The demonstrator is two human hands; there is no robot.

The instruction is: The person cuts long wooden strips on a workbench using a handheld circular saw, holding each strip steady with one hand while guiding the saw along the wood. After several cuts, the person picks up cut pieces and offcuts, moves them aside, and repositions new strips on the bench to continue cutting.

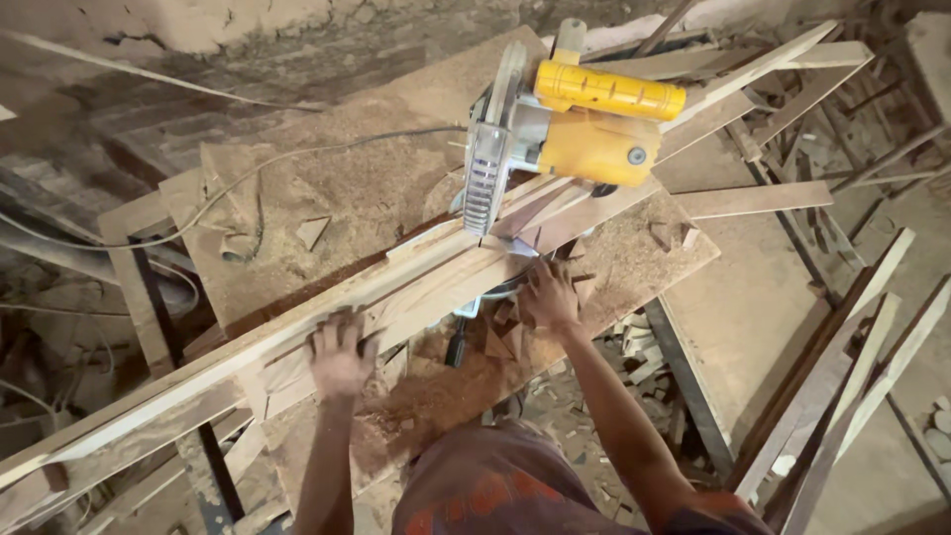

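Bare forearms, bare hands (342, 357), rust-brown garment with orange-red print.

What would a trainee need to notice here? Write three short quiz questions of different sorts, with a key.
1. True or false: the left hand lies flat on the long planks.
2. Multiple choice: the right hand rests A) on the saw's handle, B) on the wood just below the saw blade, C) on the cord.
3. Fill in: the saw has a ______ body.

Key
1. True: palm down, fingers spread on the planks.
2. B: it lies on the wood near the blade, not on the saw.
3. Yellow.
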